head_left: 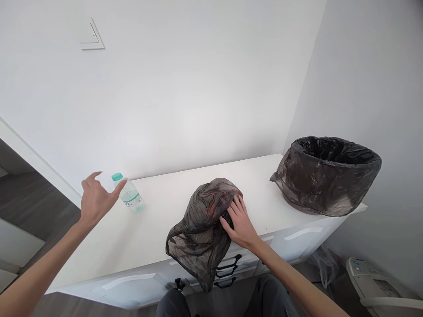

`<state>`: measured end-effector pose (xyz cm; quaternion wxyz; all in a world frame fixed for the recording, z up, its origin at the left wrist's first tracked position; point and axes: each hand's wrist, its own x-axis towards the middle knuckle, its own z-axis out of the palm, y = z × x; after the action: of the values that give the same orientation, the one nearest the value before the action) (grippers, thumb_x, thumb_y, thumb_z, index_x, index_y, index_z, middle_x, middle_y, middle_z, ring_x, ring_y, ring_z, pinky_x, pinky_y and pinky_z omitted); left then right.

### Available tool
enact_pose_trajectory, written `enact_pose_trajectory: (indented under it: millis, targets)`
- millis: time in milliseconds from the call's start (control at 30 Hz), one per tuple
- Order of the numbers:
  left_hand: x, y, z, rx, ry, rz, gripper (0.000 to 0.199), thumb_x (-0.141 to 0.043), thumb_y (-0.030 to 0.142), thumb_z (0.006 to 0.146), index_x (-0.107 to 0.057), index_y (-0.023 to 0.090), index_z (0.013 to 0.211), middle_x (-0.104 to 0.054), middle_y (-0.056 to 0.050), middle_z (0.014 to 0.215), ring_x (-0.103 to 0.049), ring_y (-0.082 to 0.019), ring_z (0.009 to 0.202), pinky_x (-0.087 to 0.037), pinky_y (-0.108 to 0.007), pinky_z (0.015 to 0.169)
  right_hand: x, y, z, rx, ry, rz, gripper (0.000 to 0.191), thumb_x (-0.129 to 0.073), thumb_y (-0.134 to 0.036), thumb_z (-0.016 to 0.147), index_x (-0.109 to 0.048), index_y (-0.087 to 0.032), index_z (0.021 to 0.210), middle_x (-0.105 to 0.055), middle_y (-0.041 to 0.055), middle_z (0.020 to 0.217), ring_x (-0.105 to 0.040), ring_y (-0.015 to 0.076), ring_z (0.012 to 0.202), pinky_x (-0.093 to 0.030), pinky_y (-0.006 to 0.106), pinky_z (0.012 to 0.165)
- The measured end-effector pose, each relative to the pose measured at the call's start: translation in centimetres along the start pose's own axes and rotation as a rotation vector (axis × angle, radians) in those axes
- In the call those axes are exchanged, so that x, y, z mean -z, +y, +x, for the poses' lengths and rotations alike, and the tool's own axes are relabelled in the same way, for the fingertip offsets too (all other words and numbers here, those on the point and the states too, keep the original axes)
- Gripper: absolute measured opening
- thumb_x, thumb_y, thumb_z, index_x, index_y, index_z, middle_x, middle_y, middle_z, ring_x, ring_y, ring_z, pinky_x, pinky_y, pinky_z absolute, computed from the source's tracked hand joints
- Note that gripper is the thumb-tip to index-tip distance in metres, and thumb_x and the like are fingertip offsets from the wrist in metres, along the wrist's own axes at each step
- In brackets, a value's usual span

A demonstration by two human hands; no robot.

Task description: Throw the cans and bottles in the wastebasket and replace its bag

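A dark, see-through plastic bag (205, 220) with something reddish inside lies at the front of the white cabinet top (168, 189), its loose end hanging over the edge. My right hand (239, 222) rests against the bag's right side, fingers spread on the plastic. Raised at the left, my left hand (99, 196) holds nothing, its thumb and fingers apart. Just beyond the left thumb stands a clear bottle (131, 196) with a green cap and some liquid.
A bin lined with a black bag (327, 180) stands at the cabinet's right end. Dark drawer handles (228, 266) are on the front. On the floor at the lower right are a clear plastic bag (325, 264) and a white appliance (380, 284). Walls rise behind and right.
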<state>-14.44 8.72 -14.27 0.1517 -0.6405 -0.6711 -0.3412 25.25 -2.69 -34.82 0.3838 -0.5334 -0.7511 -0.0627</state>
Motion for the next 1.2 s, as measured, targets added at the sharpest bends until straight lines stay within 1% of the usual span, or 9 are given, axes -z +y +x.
enact_pose_trajectory:
  millis: [133,233,300,367,600,767,933,1067,1200]
  targets:
    - [1.9,3.6,-5.4,-0.277,0.041,-0.149,0.043,-0.045,0.056,0.1,-0.053,0.02,0.123,-0.055,-0.007,0.109,-0.057,-0.021,0.083,-0.055,-0.037,0.072,-0.2,0.1,-0.3,0.024,-0.002,-0.019,0.056,-0.043,-0.037,0.103,-0.039,-0.017,0.156,-0.05,0.0131,0.154,-0.025,0.035,0.155,-0.023,0.067,0.126]
    - [2.2,7.4,-11.4,-0.735,-0.38,-0.331,0.023,-0.044,0.038,0.104,-0.063,0.026,0.101,-0.066,-0.002,0.095,-0.062,-0.019,0.083,-0.055,-0.033,0.076,-0.1,0.1,-0.5,0.043,-0.011,-0.018,0.055,-0.043,-0.04,0.104,-0.043,-0.016,0.153,-0.053,0.0134,0.152,-0.028,0.035,0.154,-0.021,0.066,0.127]
    - [1.5,9.8,-15.5,-0.895,-0.698,-0.364,0.026,-0.041,0.03,0.106,-0.066,0.03,0.113,-0.07,-0.002,0.111,-0.066,-0.018,0.101,-0.054,-0.03,0.088,0.0,0.1,-0.6,0.046,-0.007,-0.013,0.054,-0.042,-0.041,0.104,-0.045,-0.015,0.151,-0.053,0.0134,0.151,-0.03,0.0345,0.153,-0.021,0.065,0.127]
    - [0.2,11.6,-18.9,-0.946,-0.762,-0.369,0.03,-0.037,0.027,0.108,-0.066,0.029,0.116,-0.07,-0.002,0.113,-0.067,-0.018,0.104,-0.053,-0.03,0.091,0.1,0.2,-0.7,0.046,0.001,-0.01,0.053,-0.041,-0.04,0.104,-0.047,-0.014,0.149,-0.054,0.0142,0.151,-0.032,0.0336,0.151,-0.021,0.063,0.128]
    - [-5.1,11.4,-20.7,-0.713,-0.361,-0.011,0.035,-0.03,0.033,0.108,-0.062,0.017,0.108,-0.065,-0.013,0.106,-0.067,-0.028,0.093,-0.052,-0.041,0.082,-0.1,0.5,-1.1,0.045,0.051,0.018,0.05,-0.044,-0.041,0.103,-0.056,-0.011,0.141,-0.057,0.0152,0.147,-0.036,0.0336,0.149,-0.025,0.06,0.128]
    - [-6.3,10.5,-19.7,-0.665,-0.327,0.217,0.041,-0.044,0.046,0.104,-0.062,0.01,0.113,-0.07,-0.02,0.102,-0.069,-0.036,0.1,-0.053,-0.045,0.084,-0.7,0.7,-1.4,0.065,0.077,0.024,0.051,-0.046,-0.043,0.103,-0.055,-0.013,0.143,-0.056,0.015,0.149,-0.038,0.0343,0.149,-0.027,0.062,0.126]
    - [-7.0,11.3,-20.0,-0.647,-0.33,0.24,0.029,-0.05,0.03,0.101,-0.063,0.007,0.112,-0.074,-0.021,0.097,-0.073,-0.035,0.095,-0.054,-0.042,0.079,-0.7,0.7,-1.3,0.077,0.103,0.018,0.049,-0.049,-0.04,0.101,-0.058,-0.014,0.141,-0.057,0.0145,0.148,-0.04,0.0341,0.148,-0.029,0.061,0.126]
    - [-4.9,11.9,-19.3,-0.65,-0.293,0.259,0.032,-0.039,0.026,0.104,-0.066,0.01,0.101,-0.074,-0.02,0.091,-0.073,-0.035,0.088,-0.054,-0.043,0.075,-0.6,0.6,-1.2,0.072,0.111,0.016,0.048,-0.049,-0.038,0.101,-0.057,-0.014,0.142,-0.057,0.0139,0.148,-0.039,0.0334,0.149,-0.028,0.06,0.126]
    - [1.2,10.9,-18.0,-0.736,-0.175,0.142,0.037,-0.035,0.035,0.106,-0.059,0.018,0.127,-0.073,-0.014,0.111,-0.072,-0.03,0.092,-0.055,-0.042,0.08,-0.5,0.5,-1.1,0.053,0.097,0.024,0.054,-0.048,-0.036,0.101,-0.049,-0.013,0.15,-0.053,0.0125,0.154,-0.037,0.0327,0.15,-0.027,0.06,0.127]
